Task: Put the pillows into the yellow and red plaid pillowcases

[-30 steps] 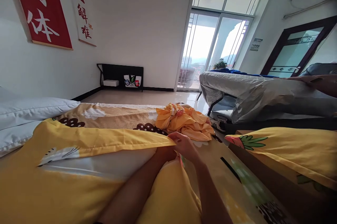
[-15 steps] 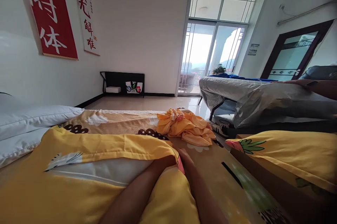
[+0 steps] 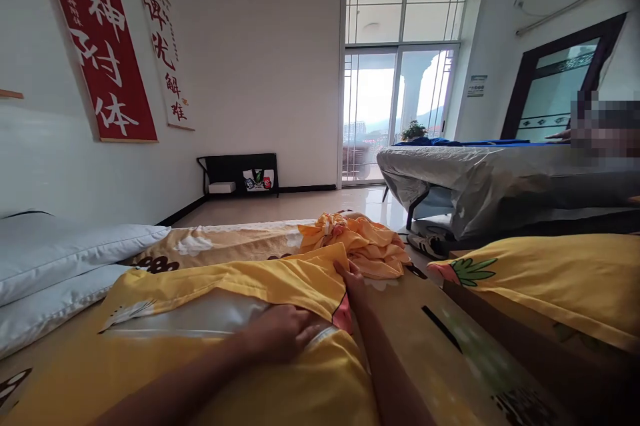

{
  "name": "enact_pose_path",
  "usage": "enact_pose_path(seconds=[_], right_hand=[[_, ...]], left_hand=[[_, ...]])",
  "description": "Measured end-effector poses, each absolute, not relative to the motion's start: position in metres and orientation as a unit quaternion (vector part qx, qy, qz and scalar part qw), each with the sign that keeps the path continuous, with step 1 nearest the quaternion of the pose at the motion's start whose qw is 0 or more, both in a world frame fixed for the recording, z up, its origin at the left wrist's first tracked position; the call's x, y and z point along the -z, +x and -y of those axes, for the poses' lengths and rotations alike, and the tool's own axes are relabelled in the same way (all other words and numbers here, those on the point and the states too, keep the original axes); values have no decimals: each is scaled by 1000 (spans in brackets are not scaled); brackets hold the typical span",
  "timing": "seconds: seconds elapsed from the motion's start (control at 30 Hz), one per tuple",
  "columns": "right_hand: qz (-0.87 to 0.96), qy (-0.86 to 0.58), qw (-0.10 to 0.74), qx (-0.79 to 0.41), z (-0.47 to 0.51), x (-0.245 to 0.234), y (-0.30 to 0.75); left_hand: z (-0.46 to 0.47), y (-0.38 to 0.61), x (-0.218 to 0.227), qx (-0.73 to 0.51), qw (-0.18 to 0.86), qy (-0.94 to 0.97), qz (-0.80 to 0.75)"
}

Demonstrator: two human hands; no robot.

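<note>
A yellow pillowcase lies before me, and a white pillow shows through its long opening. My left hand rests at the opening near the right end, palm down with fingers stretched out over the pillow and the case's edge. At the far right corner, my right hand pinches the pillowcase between thumb and fingers; the corner stands slightly raised. A pink patch of print shows below that grip. Just beyond the right hand lies a crumpled orange-yellow cloth.
White pillows are stacked at left on a patterned sheet. Another yellow pillowcase lies on a cardboard box at right. A plastic-covered table stands behind, with a person at its right end. Shoes lie on the floor.
My left hand has come out from under the pillowcase flap and now lies at the opening. My right hand has risen with the corner, lifting it. The view has tilted.
</note>
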State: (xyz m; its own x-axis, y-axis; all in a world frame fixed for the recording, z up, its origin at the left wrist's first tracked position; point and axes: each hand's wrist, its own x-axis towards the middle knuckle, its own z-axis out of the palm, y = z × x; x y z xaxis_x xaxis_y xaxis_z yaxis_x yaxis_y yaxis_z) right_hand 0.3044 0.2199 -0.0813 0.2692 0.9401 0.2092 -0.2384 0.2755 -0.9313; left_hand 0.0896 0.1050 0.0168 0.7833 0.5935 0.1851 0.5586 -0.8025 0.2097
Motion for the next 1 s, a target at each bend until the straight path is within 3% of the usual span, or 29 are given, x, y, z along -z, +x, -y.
enact_pose_path(seconds=[0.1, 0.3, 0.57, 0.7, 0.87, 1.0], right_hand=[[439, -420, 697, -381, -202, 56, 298], [551, -433, 653, -287, -165, -12, 261], [580, -475, 648, -133, -153, -131, 269], [598, -476, 637, -101, -141, -154, 261], [617, -468, 630, -62, -122, -174, 243], [622, -477, 621, -16, -118, -188, 223]], left_hand=[[-66, 64, -17, -117, 103, 937, -312], [-18, 41, -4, -27, -36, 939, -340], [5, 41, -47, -198, -86, 925, -313], [18, 29, -68, -228, -132, 919, -293], [-5, -6, -87, -353, -315, 816, -333], [-37, -23, -108, -281, -387, 794, -375]])
